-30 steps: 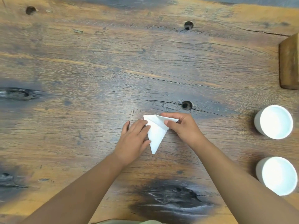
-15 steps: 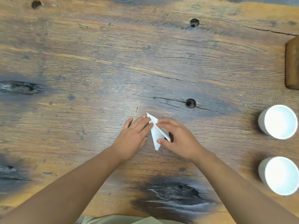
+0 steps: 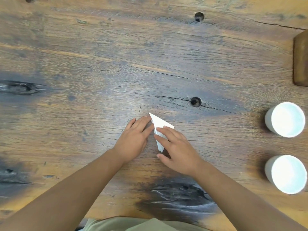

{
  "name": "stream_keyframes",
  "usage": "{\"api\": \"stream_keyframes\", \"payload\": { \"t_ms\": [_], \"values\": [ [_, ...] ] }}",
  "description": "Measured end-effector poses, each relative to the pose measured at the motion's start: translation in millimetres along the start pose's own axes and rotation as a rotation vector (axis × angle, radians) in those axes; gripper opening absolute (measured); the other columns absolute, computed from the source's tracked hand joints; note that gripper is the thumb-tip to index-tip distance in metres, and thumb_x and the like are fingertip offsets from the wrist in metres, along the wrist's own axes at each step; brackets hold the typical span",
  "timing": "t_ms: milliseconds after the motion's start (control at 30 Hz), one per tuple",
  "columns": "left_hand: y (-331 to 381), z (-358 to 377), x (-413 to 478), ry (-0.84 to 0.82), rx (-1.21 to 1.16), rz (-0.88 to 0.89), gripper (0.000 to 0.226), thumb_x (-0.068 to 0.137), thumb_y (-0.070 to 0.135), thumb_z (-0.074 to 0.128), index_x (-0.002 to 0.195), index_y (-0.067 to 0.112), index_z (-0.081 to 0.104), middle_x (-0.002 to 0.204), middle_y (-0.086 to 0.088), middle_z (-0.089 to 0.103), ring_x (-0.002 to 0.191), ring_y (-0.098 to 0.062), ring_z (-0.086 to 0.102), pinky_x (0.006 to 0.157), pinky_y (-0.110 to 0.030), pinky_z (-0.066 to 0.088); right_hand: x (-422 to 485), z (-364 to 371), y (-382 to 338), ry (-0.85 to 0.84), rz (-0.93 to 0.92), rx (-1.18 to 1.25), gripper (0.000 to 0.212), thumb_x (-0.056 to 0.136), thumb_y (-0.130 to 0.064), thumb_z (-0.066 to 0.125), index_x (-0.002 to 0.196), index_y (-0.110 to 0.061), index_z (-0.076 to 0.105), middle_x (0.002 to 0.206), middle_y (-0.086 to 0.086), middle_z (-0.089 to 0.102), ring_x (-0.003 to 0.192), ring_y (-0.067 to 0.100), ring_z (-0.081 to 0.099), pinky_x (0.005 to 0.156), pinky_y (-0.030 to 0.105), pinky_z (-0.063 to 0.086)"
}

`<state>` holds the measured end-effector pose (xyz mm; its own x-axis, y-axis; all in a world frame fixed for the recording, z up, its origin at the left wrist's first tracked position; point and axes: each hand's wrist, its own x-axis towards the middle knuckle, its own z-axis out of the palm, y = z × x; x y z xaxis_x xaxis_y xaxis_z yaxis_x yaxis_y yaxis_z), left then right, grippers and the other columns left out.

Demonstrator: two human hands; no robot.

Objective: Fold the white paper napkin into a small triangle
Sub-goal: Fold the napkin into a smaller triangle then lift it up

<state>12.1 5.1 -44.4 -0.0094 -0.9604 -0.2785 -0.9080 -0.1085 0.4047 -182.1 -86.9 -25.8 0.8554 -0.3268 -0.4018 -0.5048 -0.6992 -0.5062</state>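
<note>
While the left hand [image 3: 135, 139] lies flat beside the napkin [image 3: 159, 125], the right hand [image 3: 177, 150] presses it with flat, unclenched fingers.

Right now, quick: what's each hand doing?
Left hand: open, flat on the table, touching the napkin's edge.
Right hand: open, fingers pressing the napkin down.
</note>
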Motion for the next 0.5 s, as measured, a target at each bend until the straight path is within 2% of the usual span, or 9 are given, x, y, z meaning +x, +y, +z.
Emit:
{"api": "stream_keyframes", "payload": {
  "t_ms": [167, 300, 400, 500],
  "values": [
    [-3.4, -3.4, -2.4, 0.016, -0.045, 0.007, 0.055, 0.090, 0.004, 0.054, 0.143, 0.010, 0.046, 0.155, -0.006, 0.038, 0.144, -0.024, 0.033, 0.118, -0.045, 0.026, -0.1, 2.6, 1.6, -0.009, 0.007, -0.024, 0.062, 0.095, -0.045, 0.048, 0.150, -0.019, 0.035, 0.162, 0.000, 0.025, 0.151, 0.019, 0.012, 0.122, 0.047, 0.017],
    [1.3, -8.2, -3.5, 0.094, -0.074, -0.001, 0.050, 0.083, 0.001, 0.051, 0.133, 0.006, 0.053, 0.146, -0.016, 0.046, 0.130, -0.033, 0.048, 0.107, -0.046, 0.038, 1.5, 6.6, -0.2, 0.006, 0.021, -0.047, 0.062, 0.095, -0.042, 0.047, 0.150, -0.016, 0.036, 0.161, 0.000, 0.027, 0.151, 0.019, 0.013, 0.122, 0.046, 0.016],
    [6.4, -6.7, -1.0, 0.071, 0.004, 0.043, 0.052, 0.087, 0.007, 0.047, 0.140, 0.009, 0.049, 0.152, -0.015, 0.040, 0.136, -0.034, 0.040, 0.106, -0.049, 0.037, 2.1, 9.6, -4.2, 0.046, 0.048, -0.074, 0.061, 0.095, -0.038, 0.049, 0.149, -0.013, 0.037, 0.160, 0.001, 0.030, 0.150, 0.019, 0.016, 0.122, 0.042, 0.011],
    [4.9, -0.7, 0.8, 0.010, 0.074, 0.028, 0.059, 0.090, 0.007, 0.056, 0.147, 0.012, 0.042, 0.159, -0.009, 0.031, 0.145, -0.031, 0.028, 0.113, -0.052, 0.030, 3.1, 10.7, -7.9, 0.055, 0.059, -0.096, 0.060, 0.094, -0.033, 0.051, 0.147, -0.010, 0.039, 0.158, 0.003, 0.031, 0.149, 0.020, 0.019, 0.121, 0.042, 0.012]
  ]
}}
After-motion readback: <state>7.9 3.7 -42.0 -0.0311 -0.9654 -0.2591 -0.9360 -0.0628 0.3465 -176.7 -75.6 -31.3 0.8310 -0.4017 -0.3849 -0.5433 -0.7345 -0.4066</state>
